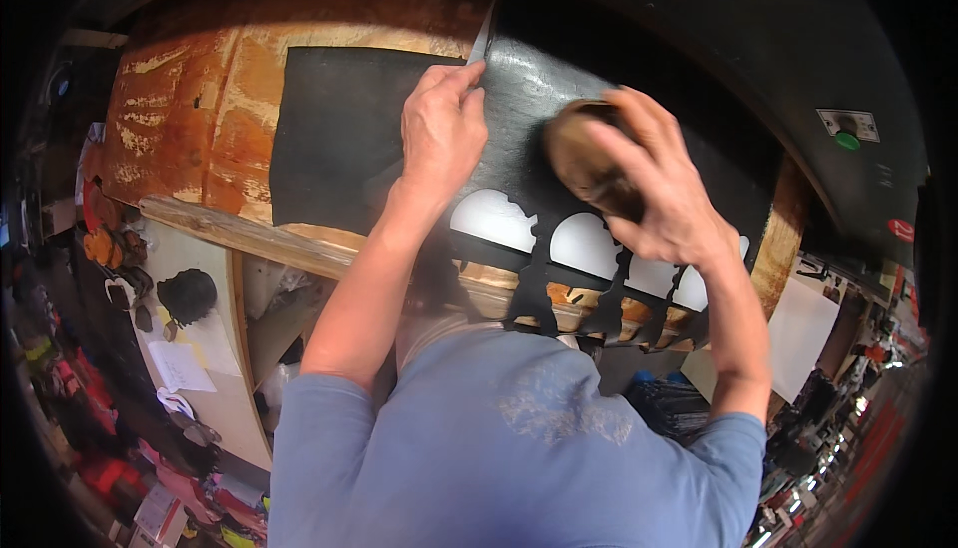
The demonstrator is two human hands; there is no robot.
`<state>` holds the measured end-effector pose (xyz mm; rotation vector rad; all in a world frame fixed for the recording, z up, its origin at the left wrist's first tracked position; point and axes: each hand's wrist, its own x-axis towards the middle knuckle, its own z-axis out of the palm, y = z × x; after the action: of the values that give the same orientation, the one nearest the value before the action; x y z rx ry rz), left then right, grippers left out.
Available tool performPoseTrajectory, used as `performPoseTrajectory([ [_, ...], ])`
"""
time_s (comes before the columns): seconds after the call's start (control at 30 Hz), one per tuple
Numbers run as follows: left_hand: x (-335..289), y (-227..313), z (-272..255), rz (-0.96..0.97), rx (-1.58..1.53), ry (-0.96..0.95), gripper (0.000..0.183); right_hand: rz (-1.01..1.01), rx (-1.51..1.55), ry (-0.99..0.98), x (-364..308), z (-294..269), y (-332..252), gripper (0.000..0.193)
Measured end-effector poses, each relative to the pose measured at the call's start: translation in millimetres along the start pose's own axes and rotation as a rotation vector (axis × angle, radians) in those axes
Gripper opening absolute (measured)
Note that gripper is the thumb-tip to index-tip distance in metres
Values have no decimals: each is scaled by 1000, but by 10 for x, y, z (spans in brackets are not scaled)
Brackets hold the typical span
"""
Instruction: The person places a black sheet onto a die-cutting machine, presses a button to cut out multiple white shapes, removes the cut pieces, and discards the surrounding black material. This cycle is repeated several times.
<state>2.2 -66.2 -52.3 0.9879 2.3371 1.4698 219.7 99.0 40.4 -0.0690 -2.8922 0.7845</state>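
Observation:
My left hand [439, 129] has its thumb and fingers pinched together at the edge of a shiny black sheet [524, 89], beside a narrow pale strip [483, 37]. Held in my right hand [674, 184] is a brown, rounded, hollow-looking cutting die [587, 154], tilted over the sheet; motion blurs it and the fingers. Along the sheet's near side run several rounded cut-outs, with a white surface [494, 221] showing through them. Ragged black strips between these cut-outs hang toward me. Left of my left hand, a flat matte black piece [339, 139] lies on the wooden table.
The worn wooden table [170, 119] has a rough front rail [249, 229]. A dark machine part with a green button [847, 139] and a red button [901, 231] stands at the right. At lower left, a pale side table [225, 348] carries an open notebook [182, 365] and a black bundle [187, 295].

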Motion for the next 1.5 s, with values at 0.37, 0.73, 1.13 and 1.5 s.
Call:
performPoseTrajectory([
  [0.37, 107, -28, -21, 15, -55, 4, 23, 444, 51, 265, 77, 414, -319, 83],
  [0.73, 271, 17, -103, -146, -78, -129, 22, 283, -234, 627, 573, 1270, -366, 77],
  [1.13, 438, 5, 37, -12, 58, -98, 30, 667, -120, 630, -677, 607, 238, 51],
  [1.5, 645, 78, 37, -11, 206, -210, 35, 1524, -280, 661, -2496, 170, 884, 78],
])
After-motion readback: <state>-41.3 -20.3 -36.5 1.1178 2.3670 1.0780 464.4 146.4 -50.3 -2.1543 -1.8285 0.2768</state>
